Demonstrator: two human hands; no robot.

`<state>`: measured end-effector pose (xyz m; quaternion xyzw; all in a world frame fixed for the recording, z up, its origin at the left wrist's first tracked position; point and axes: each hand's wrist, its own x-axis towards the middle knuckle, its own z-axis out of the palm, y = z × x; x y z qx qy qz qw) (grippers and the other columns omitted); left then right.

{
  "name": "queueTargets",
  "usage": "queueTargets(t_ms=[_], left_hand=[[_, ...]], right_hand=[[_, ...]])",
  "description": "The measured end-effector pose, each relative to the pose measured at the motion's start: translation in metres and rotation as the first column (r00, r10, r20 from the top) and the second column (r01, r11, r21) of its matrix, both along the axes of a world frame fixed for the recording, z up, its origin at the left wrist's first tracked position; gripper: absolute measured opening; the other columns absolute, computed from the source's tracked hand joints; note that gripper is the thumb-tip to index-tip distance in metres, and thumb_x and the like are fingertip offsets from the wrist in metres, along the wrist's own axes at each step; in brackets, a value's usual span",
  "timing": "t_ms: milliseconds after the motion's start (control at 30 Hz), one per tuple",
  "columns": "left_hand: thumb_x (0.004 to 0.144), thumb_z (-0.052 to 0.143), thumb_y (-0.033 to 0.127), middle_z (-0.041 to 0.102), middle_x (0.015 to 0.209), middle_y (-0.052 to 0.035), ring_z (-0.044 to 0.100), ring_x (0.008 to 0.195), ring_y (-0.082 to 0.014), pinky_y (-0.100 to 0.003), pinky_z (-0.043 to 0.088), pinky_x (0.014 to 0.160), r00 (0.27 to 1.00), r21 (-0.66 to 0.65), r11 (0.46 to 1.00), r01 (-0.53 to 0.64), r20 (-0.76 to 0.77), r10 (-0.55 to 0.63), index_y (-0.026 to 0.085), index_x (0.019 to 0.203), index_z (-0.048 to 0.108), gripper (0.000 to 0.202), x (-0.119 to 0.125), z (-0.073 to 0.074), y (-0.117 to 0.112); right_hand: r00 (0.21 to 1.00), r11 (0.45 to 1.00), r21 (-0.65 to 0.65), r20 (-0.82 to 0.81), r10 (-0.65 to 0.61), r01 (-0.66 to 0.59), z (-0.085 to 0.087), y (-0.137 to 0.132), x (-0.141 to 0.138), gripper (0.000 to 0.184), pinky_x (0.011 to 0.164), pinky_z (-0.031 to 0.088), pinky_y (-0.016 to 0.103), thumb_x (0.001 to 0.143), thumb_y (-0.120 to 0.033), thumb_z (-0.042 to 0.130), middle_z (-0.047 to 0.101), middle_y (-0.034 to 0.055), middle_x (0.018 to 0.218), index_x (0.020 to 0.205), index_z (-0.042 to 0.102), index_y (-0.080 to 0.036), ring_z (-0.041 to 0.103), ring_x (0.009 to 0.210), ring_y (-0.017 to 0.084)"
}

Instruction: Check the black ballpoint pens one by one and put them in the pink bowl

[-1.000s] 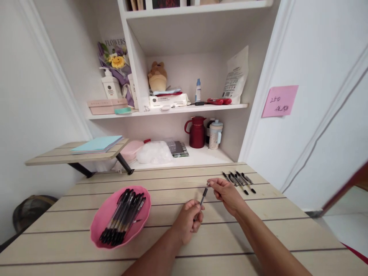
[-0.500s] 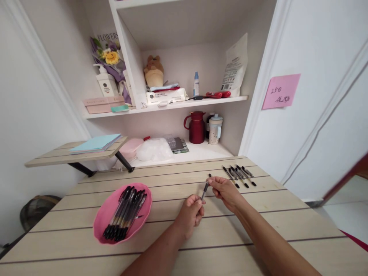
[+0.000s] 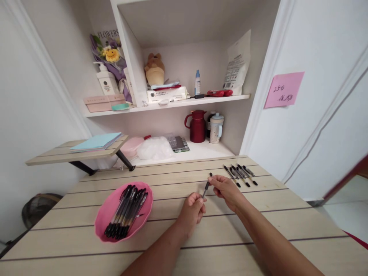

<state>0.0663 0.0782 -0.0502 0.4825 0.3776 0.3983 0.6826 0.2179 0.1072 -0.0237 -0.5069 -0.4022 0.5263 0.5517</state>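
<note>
A slim clear-barrelled pen (image 3: 206, 189) with a black grip stands tilted between my two hands above the table. My left hand (image 3: 192, 212) is closed round its lower end, which the fingers hide. At the upper end, my right hand (image 3: 225, 188) pinches the black pen cap (image 3: 211, 174), whose rounded end shows above the fingertips. The fingers cover where cap and pen come together, so I cannot tell whether they are joined. Left of my hands, a pink scalloped bowl (image 3: 99, 218) holds a bundle of black-capped pens (image 3: 126, 212).
Several pens (image 3: 240, 175) lie in a slanting row at the table's back right. A small raised shelf (image 3: 57, 153) with blue paper (image 3: 96, 142) stands at the back left. Behind the table, a white shelf unit holds a red jug (image 3: 197, 126) and a lidded cup (image 3: 216, 129).
Both hands keep their hold, with little movement. The pen's grip and the black cap seem slightly closer in line. The whole view has shifted slightly.
</note>
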Motion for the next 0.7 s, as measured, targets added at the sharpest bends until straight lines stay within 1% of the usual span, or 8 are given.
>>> queueTargets(t_ms=[67, 100, 167, 267, 433, 533, 600, 700], left_hand=[[0.072, 0.052, 0.04, 0.045, 0.053, 0.0069, 0.021, 0.031, -0.0001, -0.019, 0.005, 0.036, 1.0, -0.009, 1.0, 0.003, -0.003, -0.003, 0.016, 0.082, 0.046, 0.026, -0.001, 0.001, 0.0], [0.072, 0.053, 0.041, 0.045, 0.053, 0.0068, 0.021, 0.031, -0.0001, -0.019, 0.004, 0.037, 1.0, -0.013, 1.0, 0.005, -0.005, -0.005, 0.016, 0.082, 0.047, 0.027, -0.001, 0.001, 0.0], [0.071, 0.054, 0.042, 0.045, 0.053, 0.0067, 0.021, 0.031, -0.0001, -0.019, 0.004, 0.037, 1.0, -0.016, 1.0, 0.009, -0.004, -0.009, 0.016, 0.082, 0.047, 0.029, -0.001, 0.002, -0.001], [0.071, 0.054, 0.042, 0.046, 0.053, 0.0067, 0.021, 0.031, -0.0001, -0.019, 0.005, 0.037, 1.0, -0.004, 1.0, 0.009, 0.001, -0.009, 0.016, 0.082, 0.047, 0.029, -0.001, 0.001, -0.001], [0.073, 0.051, 0.038, 0.045, 0.052, 0.0071, 0.021, 0.03, -0.0003, -0.019, 0.005, 0.036, 1.0, 0.031, 0.999, -0.01, -0.005, 0.01, 0.017, 0.081, 0.046, 0.022, 0.0, 0.0, -0.002], [0.073, 0.05, 0.037, 0.045, 0.051, 0.0073, 0.021, 0.03, -0.0004, -0.019, 0.006, 0.036, 1.0, 0.038, 0.999, -0.028, -0.014, 0.028, 0.017, 0.08, 0.045, 0.022, 0.001, 0.0, -0.003], [0.072, 0.051, 0.038, 0.044, 0.052, 0.0074, 0.021, 0.031, -0.0003, -0.019, 0.006, 0.036, 1.0, 0.036, 0.999, -0.026, -0.007, 0.027, 0.017, 0.08, 0.046, 0.023, 0.001, 0.0, -0.002], [0.072, 0.052, 0.04, 0.044, 0.052, 0.0072, 0.021, 0.031, -0.0002, -0.019, 0.006, 0.036, 1.0, 0.031, 0.999, -0.015, 0.002, 0.015, 0.017, 0.081, 0.046, 0.026, -0.001, 0.001, -0.002]], right_hand=[[0.996, 0.998, -0.002, -0.072, 0.06, -0.06, 0.001, -0.001, 0.003, 0.033, 0.037, 0.019, 0.02, 0.06, -0.046, 0.067, 0.057, -0.0004, 0.062, 0.073, 0.06, -0.016, 0.039, 0.041, 0.004], [0.991, 0.996, 0.004, -0.101, 0.087, -0.087, 0.001, -0.001, 0.005, 0.034, 0.037, 0.019, 0.02, 0.06, -0.045, 0.068, 0.058, 0.0002, 0.065, 0.077, 0.062, -0.016, 0.038, 0.042, 0.004], [0.985, 0.993, 0.019, -0.13, 0.116, -0.114, 0.0, 0.0, 0.006, 0.036, 0.038, 0.016, 0.02, 0.058, -0.042, 0.07, 0.053, -0.0021, 0.056, 0.081, 0.063, -0.015, 0.033, 0.04, 0.004], [0.986, 0.995, 0.017, -0.131, 0.099, -0.097, -0.004, 0.002, 0.004, 0.035, 0.038, 0.013, 0.02, 0.055, -0.041, 0.072, 0.04, -0.0072, 0.041, 0.076, 0.063, -0.014, 0.026, 0.037, 0.003], [0.996, 1.0, 0.01, -0.082, 0.019, -0.018, -0.011, 0.004, -0.004, 0.033, 0.038, 0.013, 0.021, 0.055, -0.043, 0.072, 0.039, -0.0071, 0.037, 0.06, 0.053, -0.016, 0.028, 0.036, 0.004], [0.998, 1.0, 0.001, -0.058, -0.005, 0.005, -0.01, 0.003, -0.006, 0.034, 0.038, 0.013, 0.02, 0.057, -0.043, 0.071, 0.038, -0.0074, 0.037, 0.057, 0.049, -0.017, 0.028, 0.036, 0.004], [0.997, 1.0, 0.003, -0.069, 0.021, -0.021, -0.006, 0.001, -0.005, 0.031, 0.038, 0.014, 0.02, 0.058, -0.042, 0.07, 0.041, -0.0066, 0.04, 0.06, 0.052, -0.017, 0.03, 0.037, 0.004], [0.981, 0.993, 0.037, -0.152, 0.12, -0.116, -0.002, -0.001, -0.001, 0.033, 0.039, 0.014, 0.02, 0.059, -0.042, 0.07, 0.051, -0.0031, 0.054, 0.075, 0.06, -0.016, 0.032, 0.041, 0.004]])
